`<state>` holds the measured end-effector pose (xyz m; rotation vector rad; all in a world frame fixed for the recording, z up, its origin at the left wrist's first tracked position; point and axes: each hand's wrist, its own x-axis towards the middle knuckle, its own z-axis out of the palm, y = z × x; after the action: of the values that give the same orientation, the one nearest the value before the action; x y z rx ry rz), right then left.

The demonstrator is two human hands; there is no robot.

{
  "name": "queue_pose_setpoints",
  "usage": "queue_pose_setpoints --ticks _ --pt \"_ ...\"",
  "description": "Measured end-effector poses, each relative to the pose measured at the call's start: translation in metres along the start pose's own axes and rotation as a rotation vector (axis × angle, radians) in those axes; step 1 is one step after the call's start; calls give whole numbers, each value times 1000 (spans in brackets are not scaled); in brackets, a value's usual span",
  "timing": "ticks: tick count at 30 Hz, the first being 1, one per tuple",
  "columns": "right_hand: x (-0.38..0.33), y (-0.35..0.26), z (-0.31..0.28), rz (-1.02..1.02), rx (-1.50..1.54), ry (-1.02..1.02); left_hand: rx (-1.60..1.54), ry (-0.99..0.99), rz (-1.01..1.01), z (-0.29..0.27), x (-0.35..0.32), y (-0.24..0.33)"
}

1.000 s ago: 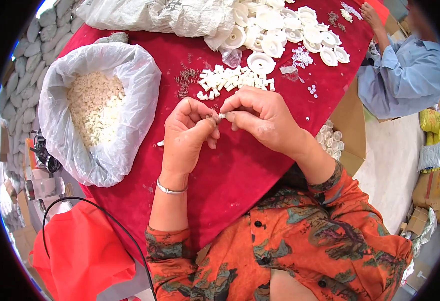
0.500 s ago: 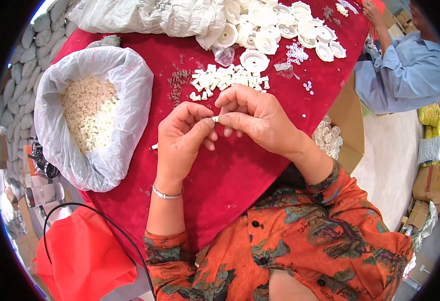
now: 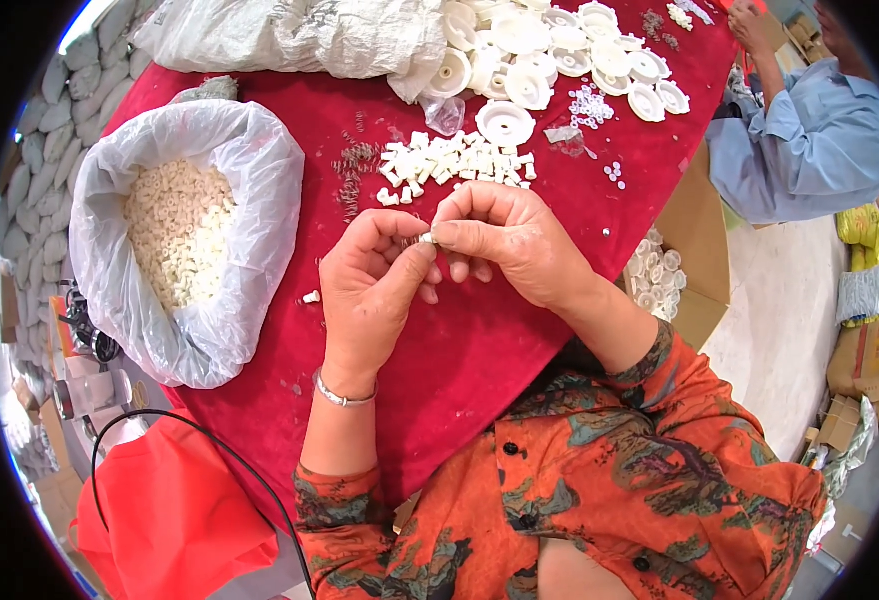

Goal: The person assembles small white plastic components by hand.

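My left hand and my right hand meet over the red cloth, thumbs and forefingers pinched together. Between their fingertips is a small white plastic piece, mostly covered; a thin coil-like wire shows faintly beside the left fingertips. Just beyond my hands lies a pile of small white plastic fittings. Thin metal springs are scattered to the left of that pile. One loose white fitting rests on the cloth beside my left hand.
At left stands a plastic-lined bag full of small cream parts. White round caps, clear rings and a woven sack lie at the back. A cardboard box holds clear parts at right. A co-worker in a blue shirt sits beyond.
Both hands have shifted slightly, with the pinch on the small white piece kept up. More of the loose fitting beside my left hand now shows.
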<state>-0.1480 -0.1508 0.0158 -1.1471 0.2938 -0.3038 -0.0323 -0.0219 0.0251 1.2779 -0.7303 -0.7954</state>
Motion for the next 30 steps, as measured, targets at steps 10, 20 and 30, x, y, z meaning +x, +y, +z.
queue_pose_setpoints --ticks 10,20,30 --pt "-5 12 21 -184 -239 176 546 211 340 7 2 -19" --pt "39 11 1 -418 -841 49 851 283 247 -42 16 -3" --pt "52 15 2 -443 -1372 28 1146 214 206 -85 20 -3"
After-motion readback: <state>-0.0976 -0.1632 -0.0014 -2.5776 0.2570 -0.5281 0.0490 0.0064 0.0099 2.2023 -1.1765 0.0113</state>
